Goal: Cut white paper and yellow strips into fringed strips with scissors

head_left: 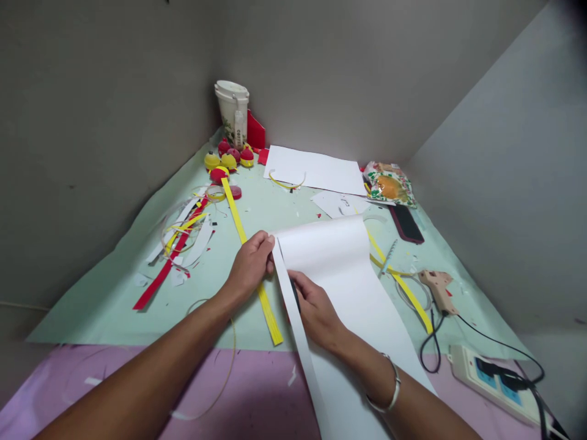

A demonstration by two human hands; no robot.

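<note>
1. Left hand [250, 260]: clamped, thumb and fingers pinching the top end of a narrow white strip [287, 287].
2. Right hand [318, 311]: closed round a dark-handled tool [296, 294], mostly hidden by the fingers; bangle [395, 391] on that wrist.
3. Large white sheet [339, 263]: front middle, far edge curled up, right forearm over it. Strip runs along its left side, dark gap between them near the top.
4. Yellow strip [236, 217] slants across the green cover [114, 299], passing under the left hand.
5. Left: red strip [153, 287] among white and yellow scraps.
6. Back left: lidded cup [232, 110], red-and-yellow balls [246, 157] just in front.
7. Back middle: another white sheet [316, 168], flat.
8. Back right: snack packet [389, 186], phone [406, 224] just in front.
9. Right: glue gun [438, 287], lying on its side; nearer, power strip [495, 385] with plugs in.
</note>
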